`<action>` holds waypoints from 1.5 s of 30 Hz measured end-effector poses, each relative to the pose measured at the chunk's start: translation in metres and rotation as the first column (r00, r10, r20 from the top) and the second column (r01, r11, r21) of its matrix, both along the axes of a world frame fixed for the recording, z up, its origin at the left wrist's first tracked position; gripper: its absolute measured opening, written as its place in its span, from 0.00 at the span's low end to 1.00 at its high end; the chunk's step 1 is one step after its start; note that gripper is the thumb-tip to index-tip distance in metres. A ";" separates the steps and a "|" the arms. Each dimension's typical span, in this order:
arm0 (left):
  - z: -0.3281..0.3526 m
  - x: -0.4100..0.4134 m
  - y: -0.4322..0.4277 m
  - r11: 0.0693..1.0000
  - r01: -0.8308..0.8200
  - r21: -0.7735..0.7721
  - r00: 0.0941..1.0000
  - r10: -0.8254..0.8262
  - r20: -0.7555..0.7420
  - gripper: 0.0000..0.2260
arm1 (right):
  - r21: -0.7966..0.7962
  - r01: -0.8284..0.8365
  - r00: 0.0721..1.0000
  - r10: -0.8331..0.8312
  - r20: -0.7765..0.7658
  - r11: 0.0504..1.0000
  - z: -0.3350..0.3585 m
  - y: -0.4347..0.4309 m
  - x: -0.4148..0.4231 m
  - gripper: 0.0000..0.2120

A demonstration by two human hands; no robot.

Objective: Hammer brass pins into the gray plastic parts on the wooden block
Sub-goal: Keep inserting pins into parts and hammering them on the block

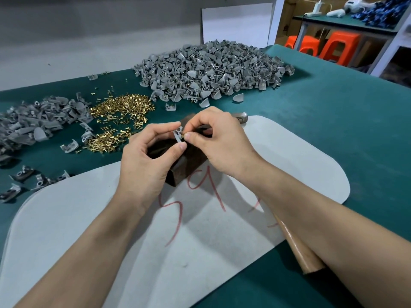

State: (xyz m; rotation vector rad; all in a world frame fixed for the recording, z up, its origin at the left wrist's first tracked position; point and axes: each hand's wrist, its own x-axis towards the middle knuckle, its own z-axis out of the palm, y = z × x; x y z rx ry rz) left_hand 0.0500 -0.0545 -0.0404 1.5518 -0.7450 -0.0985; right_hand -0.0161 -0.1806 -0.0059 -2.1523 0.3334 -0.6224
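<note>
Green felt-covered table, grey wall behind. A white board leans on the wall. Orange plastic stools stand under a green-topped shelf at far right.

On the felt lies a pale grey rounded mat with red scrawl. A dark brown wooden block sits on the mat at centre, partly hidden by both hands.

Stock behind the mat:
- a large heap of grey plastic parts at far centre
- a smaller heap of grey parts at far left
- a loose pile of brass pins between the two, with strays near the mat

A single pale grey plastic part is held just above the block. It stands roughly upright, long axis top to bottom, leaning slightly. A small brass pin sits against its right side; it is too small to tell which way it points.

The left hand is palm inward. Its thumb and forefinger pinch the part from below and above, and the other fingers are curled. The right hand is knuckles up, thumb and forefinger tips closed tight on the pin. Both forearms are bare and reach in from the near edge.

A wooden-handled hammer lies on the table under the right forearm. The handle butt is at near right and the metal head is beyond the right hand, so its long axis runs near-right to far-centre.
</note>
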 end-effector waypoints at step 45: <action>-0.002 0.002 -0.001 0.998 0.024 -0.053 1.000 -0.024 -0.004 0.16 | -0.094 0.025 1.000 -0.023 0.017 0.995 -0.002 0.001 0.004 0.03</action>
